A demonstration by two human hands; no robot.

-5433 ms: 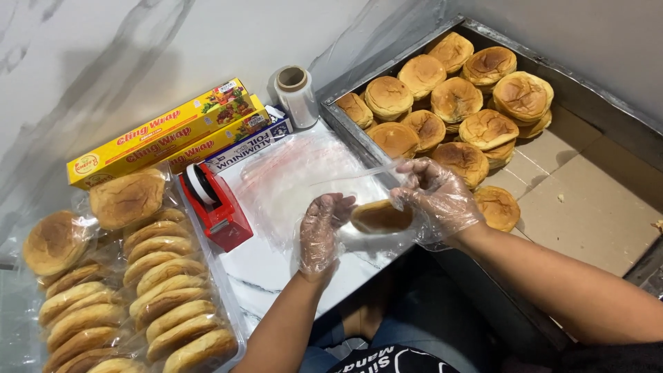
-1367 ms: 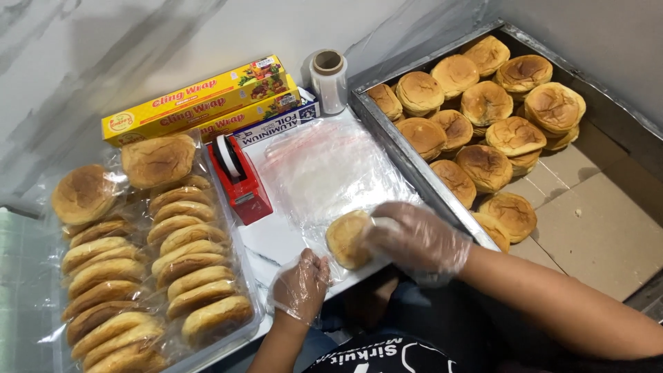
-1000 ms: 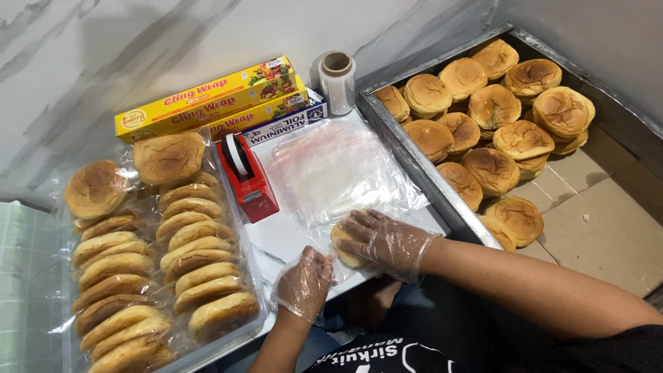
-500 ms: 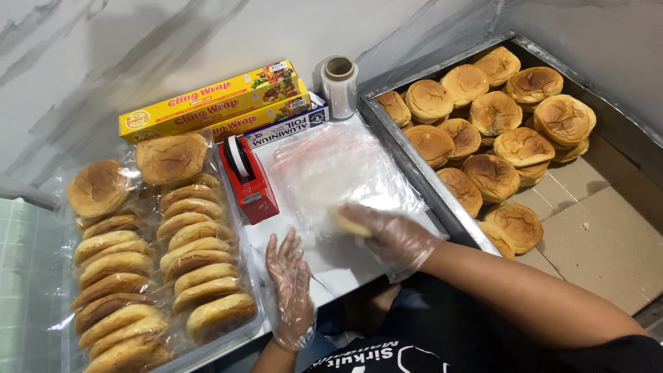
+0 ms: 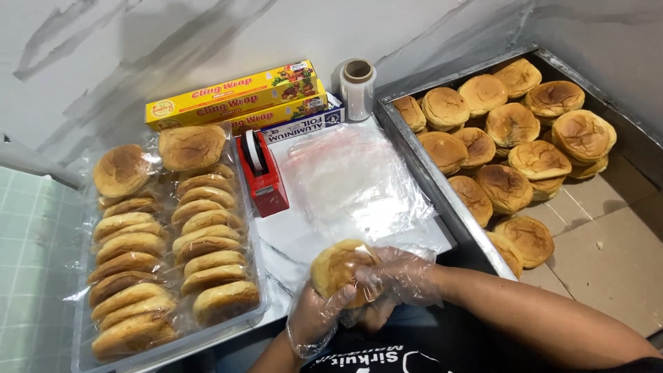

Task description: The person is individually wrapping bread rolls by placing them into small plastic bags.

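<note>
Right of the stack of clear bags (image 5: 356, 183), the metal tray (image 5: 442, 190) holds many loose buns (image 5: 511, 131). Left of the bags, a clear tray (image 5: 252, 276) holds two rows of wrapped buns (image 5: 173, 249). Below the bags, the left hand (image 5: 321, 318) and right hand (image 5: 394, 280) both grip one bun (image 5: 335, 266), apparently being wrapped.

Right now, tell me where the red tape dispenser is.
The red tape dispenser stands mid-table, between the tray of wrapped buns on its left and the plastic bags on its right.
</note>
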